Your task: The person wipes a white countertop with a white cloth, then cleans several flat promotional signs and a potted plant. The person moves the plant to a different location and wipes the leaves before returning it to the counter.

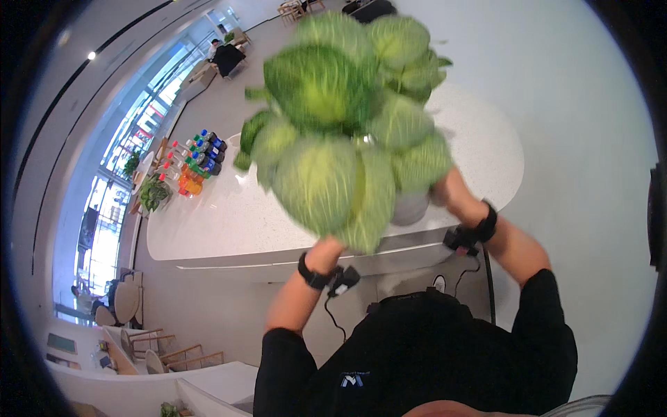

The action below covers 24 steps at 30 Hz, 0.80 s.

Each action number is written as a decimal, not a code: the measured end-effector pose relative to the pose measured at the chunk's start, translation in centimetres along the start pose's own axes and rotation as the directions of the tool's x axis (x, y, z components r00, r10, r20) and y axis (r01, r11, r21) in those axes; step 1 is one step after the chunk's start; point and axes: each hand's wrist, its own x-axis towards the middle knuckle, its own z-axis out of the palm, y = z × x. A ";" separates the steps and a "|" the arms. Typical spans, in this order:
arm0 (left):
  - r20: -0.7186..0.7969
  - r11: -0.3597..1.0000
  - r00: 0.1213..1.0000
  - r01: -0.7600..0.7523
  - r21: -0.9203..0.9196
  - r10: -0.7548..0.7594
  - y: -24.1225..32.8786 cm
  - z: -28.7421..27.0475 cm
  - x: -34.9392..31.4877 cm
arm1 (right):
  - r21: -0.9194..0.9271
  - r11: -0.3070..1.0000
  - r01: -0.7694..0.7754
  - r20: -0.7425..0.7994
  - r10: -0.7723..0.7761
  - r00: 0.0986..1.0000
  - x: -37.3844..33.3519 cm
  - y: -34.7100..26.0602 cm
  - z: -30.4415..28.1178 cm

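Observation:
A large potted plant [316,177] with broad, pale-veined green leaves stands before me over the white counter. Below the leaves on the right, part of its light grey pot [411,207] shows. My left hand [329,245] reaches up under the front leaves, which cover its fingers. On the other side, my right hand [442,191] is beside the pot, its fingers also hidden by leaves. Whether either hand grips the pot cannot be seen. Each wrist wears a black strap with a small device and a cable.
Toward the left end of the white counter [215,233] stand several bottles [194,163] with dark, green and orange contents. A smaller green plant [153,193] is beyond them. Wooden chairs [180,354] are at the lower left, and a person [217,48] sits far off near the windows.

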 end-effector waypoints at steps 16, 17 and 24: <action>-0.150 0.973 0.986 0.108 0.202 -0.079 4.9 7.4 28.2 | -0.412 0.896 -0.164 -0.026 0.169 0.985 23.6 -5.2 -19.6; -0.178 0.974 0.981 0.112 0.197 -0.076 3.3 6.5 29.2 | -0.325 0.940 -0.105 0.060 0.131 0.990 23.8 -3.4 -20.1; -0.165 0.978 0.969 0.196 0.067 -0.183 -4.0 7.2 34.8 | -0.299 0.907 -0.298 -0.189 0.250 0.950 30.6 11.3 -31.0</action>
